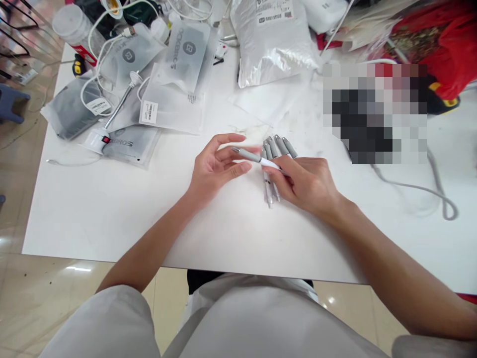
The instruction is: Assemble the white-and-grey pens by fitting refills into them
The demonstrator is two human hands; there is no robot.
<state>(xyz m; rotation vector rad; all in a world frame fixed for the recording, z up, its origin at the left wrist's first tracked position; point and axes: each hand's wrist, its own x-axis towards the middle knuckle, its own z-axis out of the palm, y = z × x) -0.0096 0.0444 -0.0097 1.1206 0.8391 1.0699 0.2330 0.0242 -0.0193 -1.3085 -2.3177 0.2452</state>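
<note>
My right hand (305, 181) pinches a white pen with a grey grip (257, 158) near its rear end, its tip pointing to the left. The pen's front part lies over the fingers of my left hand (219, 164), whose thumb and fingers are apart and not closed on it. Several similar pens (269, 148) lie in a loose fan on the white table (122, 214), partly beneath my right hand, their grey tips towards the far side.
Frosted plastic packets (184, 54), a white cable and a white lamp holder (97, 140) lie at the back left. A large bag (276, 44) sits at the back middle. On the right are a blurred dark object (367, 119) and a grey cord (413, 186).
</note>
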